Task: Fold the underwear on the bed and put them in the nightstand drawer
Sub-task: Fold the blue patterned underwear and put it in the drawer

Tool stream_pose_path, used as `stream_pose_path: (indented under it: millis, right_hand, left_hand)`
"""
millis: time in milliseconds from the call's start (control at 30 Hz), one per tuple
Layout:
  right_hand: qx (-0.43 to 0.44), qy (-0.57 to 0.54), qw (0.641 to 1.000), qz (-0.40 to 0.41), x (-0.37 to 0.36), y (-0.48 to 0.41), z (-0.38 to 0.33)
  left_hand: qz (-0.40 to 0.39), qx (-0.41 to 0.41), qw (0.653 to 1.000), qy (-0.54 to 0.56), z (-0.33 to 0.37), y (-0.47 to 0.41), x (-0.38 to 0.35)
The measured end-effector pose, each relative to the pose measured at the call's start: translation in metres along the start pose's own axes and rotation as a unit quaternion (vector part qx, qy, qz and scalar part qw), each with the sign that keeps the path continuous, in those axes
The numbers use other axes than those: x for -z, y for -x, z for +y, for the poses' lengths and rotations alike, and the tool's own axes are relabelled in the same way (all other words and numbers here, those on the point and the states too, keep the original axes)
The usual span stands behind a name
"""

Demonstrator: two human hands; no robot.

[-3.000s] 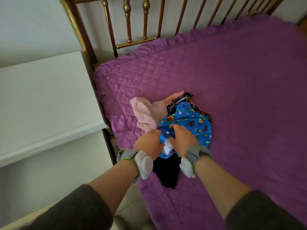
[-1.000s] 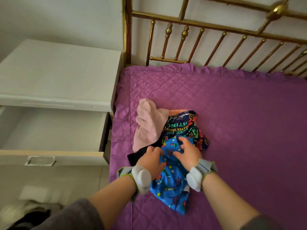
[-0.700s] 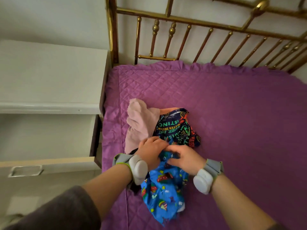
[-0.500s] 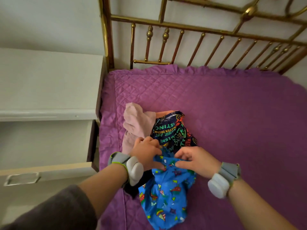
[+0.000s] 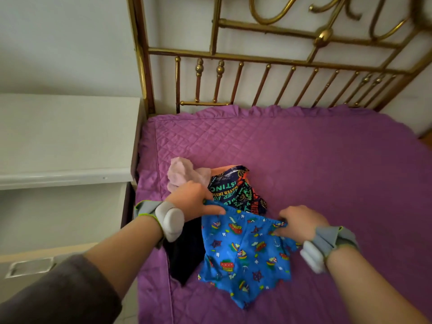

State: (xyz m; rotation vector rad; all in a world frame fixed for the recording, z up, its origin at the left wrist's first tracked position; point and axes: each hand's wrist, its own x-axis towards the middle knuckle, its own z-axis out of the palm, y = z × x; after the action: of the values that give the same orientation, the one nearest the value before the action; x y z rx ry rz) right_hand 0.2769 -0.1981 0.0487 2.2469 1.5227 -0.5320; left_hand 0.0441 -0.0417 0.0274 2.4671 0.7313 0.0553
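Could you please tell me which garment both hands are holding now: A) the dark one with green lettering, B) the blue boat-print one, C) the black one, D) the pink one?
B: the left hand and the right hand each pinch one end of the waistband of the blue boat-print underwear.

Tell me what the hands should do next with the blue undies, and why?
Probably lay the blue boat-print fabric underwear flat on the purple quilted bedspread: left hand and right hand pinch its waistband pulled wide, not yet folded.
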Motion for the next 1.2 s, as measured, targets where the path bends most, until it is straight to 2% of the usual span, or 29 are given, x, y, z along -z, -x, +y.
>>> stream_pose_path:
  millis: [100, 200, 267, 333, 467, 567, 667, 800, 967, 1100, 1200]
  right_hand:
    - [0.042, -0.012, 0.999, -0.028, 0.001, 0.002, -0.004]
    - [0.09, -0.014, 0.995, -0.051, -0.012, 0.003, -0.013]
    - [0.111, -0.012, 0.99, -0.084, -0.026, 0.0, -0.024]
    - [0.12, -0.016, 0.986, -0.115, -0.038, -0.004, -0.033]
    - [0.099, -0.054, 0.987, -0.117, -0.05, -0.013, -0.037]
    - [0.053, -0.112, 0.991, -0.054, -0.044, -0.019, -0.032]
    - [0.048, -0.168, 0.984, 0.024, -0.028, -0.021, -0.022]
    - [0.065, -0.293, 0.948, 0.104, -0.006, -0.017, -0.008]
    - [0.102, -0.4, 0.892, 0.184, 0.025, -0.006, 0.003]
    - [0.134, -0.42, 0.867, 0.231, 0.051, 0.009, 0.01]
    - [0.122, -0.406, 0.856, 0.295, 0.067, 0.02, 0.018]
  left_hand:
    - [-0.141, 0.064, 0.988, 0.005, -0.001, 0.007, -0.005]
    - [-0.284, 0.135, 0.949, -0.01, -0.011, 0.022, -0.032]
    - [-0.329, 0.154, 0.931, -0.023, -0.019, 0.033, -0.056]
    - [-0.332, 0.148, 0.93, -0.049, -0.026, 0.04, -0.074]
    - [-0.276, 0.148, 0.949, -0.035, -0.041, 0.026, -0.089]
    - [-0.214, 0.121, 0.964, -0.1, -0.047, -0.002, -0.083]
    - [-0.101, 0.117, 0.978, -0.138, -0.049, -0.029, -0.062]
    - [0.02, 0.079, 0.996, -0.041, -0.05, -0.035, -0.012]
    - [0.133, 0.057, 0.986, 0.082, -0.035, -0.015, 0.051]
    - [0.205, 0.058, 0.964, 0.156, -0.018, -0.008, 0.078]
    - [0.228, 0.052, 0.953, 0.194, -0.005, -0.005, 0.094]
